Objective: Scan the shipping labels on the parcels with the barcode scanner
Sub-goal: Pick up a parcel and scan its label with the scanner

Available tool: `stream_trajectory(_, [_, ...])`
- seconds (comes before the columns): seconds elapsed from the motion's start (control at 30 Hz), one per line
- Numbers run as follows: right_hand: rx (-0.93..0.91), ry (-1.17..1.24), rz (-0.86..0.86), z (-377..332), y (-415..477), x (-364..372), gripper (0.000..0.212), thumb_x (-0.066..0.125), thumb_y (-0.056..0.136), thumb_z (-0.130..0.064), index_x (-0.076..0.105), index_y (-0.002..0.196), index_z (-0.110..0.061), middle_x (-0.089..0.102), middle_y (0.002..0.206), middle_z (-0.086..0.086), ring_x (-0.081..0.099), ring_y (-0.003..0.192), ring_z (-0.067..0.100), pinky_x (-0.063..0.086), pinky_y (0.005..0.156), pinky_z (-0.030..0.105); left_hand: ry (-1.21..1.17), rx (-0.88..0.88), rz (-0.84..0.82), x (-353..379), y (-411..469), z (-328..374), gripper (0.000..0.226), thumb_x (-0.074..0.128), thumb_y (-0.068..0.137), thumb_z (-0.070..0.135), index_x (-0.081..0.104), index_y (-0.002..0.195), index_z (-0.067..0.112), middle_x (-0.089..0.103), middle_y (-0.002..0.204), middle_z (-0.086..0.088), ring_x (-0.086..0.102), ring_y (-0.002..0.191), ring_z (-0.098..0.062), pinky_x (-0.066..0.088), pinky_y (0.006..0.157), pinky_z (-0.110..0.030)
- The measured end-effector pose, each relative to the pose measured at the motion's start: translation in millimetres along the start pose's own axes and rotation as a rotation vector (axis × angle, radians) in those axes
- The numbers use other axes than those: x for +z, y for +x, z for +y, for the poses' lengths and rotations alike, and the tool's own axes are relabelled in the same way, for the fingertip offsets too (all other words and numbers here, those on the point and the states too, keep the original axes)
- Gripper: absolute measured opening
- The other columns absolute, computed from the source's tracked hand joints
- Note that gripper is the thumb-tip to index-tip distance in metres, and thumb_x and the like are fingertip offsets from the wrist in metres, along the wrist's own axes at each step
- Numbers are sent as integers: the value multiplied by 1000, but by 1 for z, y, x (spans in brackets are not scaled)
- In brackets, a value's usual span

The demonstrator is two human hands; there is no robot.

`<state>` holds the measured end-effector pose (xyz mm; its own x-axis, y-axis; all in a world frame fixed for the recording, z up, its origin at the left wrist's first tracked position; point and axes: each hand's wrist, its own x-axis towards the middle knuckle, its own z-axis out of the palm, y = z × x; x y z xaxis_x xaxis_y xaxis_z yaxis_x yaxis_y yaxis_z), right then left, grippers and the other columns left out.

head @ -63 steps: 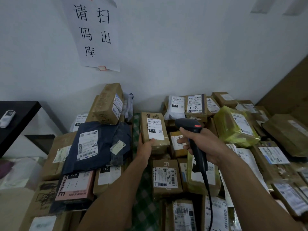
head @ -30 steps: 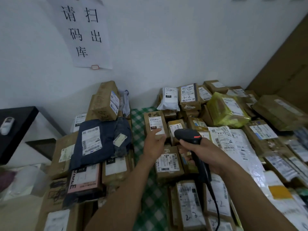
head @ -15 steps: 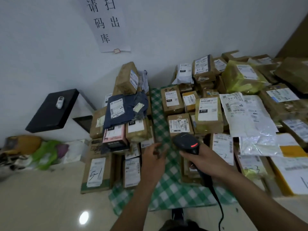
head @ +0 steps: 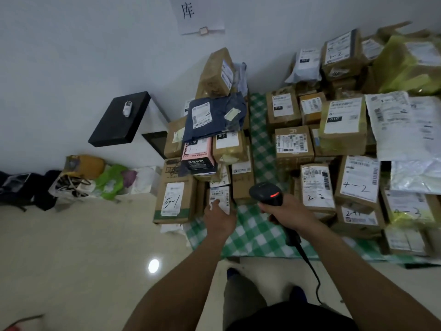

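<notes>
Black handheld barcode scanner (head: 266, 193), red light lit, lower centre of frame; your right hand (head: 290, 217) curls its fingers round the handle; your left hand (head: 219, 219) lays outstretched fingers on the small white-labelled brown cardboard parcel (head: 220, 198) just left of it.

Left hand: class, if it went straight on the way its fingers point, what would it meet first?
The small white-labelled parcel beside the 5-1 box. The left hand seems to touch its label, though depth is unclear.
</notes>
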<state>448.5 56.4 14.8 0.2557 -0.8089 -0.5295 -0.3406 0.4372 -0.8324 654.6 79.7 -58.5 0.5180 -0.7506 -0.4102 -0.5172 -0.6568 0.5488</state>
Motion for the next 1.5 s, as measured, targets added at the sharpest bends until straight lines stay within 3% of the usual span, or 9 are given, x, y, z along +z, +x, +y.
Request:
stream_trajectory(0.13, [20, 49, -15, 9, 7, 13, 11, 75, 94, -33, 69, 102, -30, 76, 96, -2, 72, 82, 16, 60, 84, 34, 69, -60, -41, 7, 21, -11, 83, 67, 91, 55, 30, 157, 23, 27, 160, -16, 29, 146, -36, 27, 120, -46])
stream_trajectory(0.4, [79, 6, 17, 41, 6, 29, 20, 76, 94, -27, 72, 111, -17, 77, 85, -5, 66, 58, 1, 47, 51, 13, 43, -142, -32, 15, 29, -33, 116, 79, 82, 52, 6, 162, 8, 23, 164, -20, 21, 152, -37, 23, 121, -47])
stream_trajectory(0.63, [91, 35, -23, 63, 4, 29, 16, 76, 93, -25, 71, 107, -24, 79, 93, 0, 68, 68, 11, 57, 72, 32, -40, -189, -94, 46, -33, -70, 117, 87, 64, 57, 27, 156, 15, 36, 150, -14, 34, 142, -38, 33, 113, -48])
stream_trajectory(0.77, [104, 68, -26, 73, 7, 28, 10, 75, 94, -25, 69, 102, -28, 78, 96, 1, 69, 71, 12, 56, 71, 30, -378, -239, -147, 75, -26, -99, 129, 85, 36, 84, 51, 143, 22, 62, 136, -3, 60, 127, -27, 50, 108, -49])
stream_trajectory(0.9, [162, 169, -79, 83, 14, 42, 20, 72, 97, -26, 62, 113, -32, 70, 110, 1, 68, 100, 19, 59, 81, 36, -630, -178, -224, 86, -20, -108, 98, 94, 57, 63, 55, 141, 29, 72, 127, 4, 70, 116, -19, 56, 101, -50])
stream_trajectory(1.13, [156, 196, -68, 94, 16, 56, 26, 75, 94, -35, 67, 118, -36, 74, 115, -4, 68, 108, 18, 60, 93, 48, -668, -1, -293, 68, -49, -80, 81, 65, 102, 15, 14, 164, 28, 49, 156, -5, 56, 135, -18, 51, 110, -43])
stream_trajectory(1.23, [129, 249, -64, 88, 12, 45, 31, 73, 95, -31, 67, 126, -29, 75, 117, -5, 70, 108, 14, 62, 85, 39, -681, 17, -291, 54, -59, -73, 82, 60, 104, 10, 9, 162, 37, 46, 158, -3, 54, 137, -16, 49, 111, -39])
stream_trajectory(1.4, [9, 264, -59, 65, -3, 30, 22, 71, 97, -27, 69, 118, -33, 76, 113, -9, 70, 108, 13, 60, 77, 32, -687, 105, -254, 27, -68, -63, 94, 68, 98, 5, 8, 150, 56, 57, 141, 8, 67, 114, -4, 57, 87, -22])
stream_trajectory(1.5, [-61, 254, -65, 45, -14, 23, 30, 72, 96, -30, 66, 125, -36, 74, 116, -12, 70, 107, 8, 58, 73, 27, -624, 219, -142, 15, -67, -53, 97, 71, 97, 10, 6, 153, 55, 53, 141, 17, 63, 120, 2, 57, 95, -27])
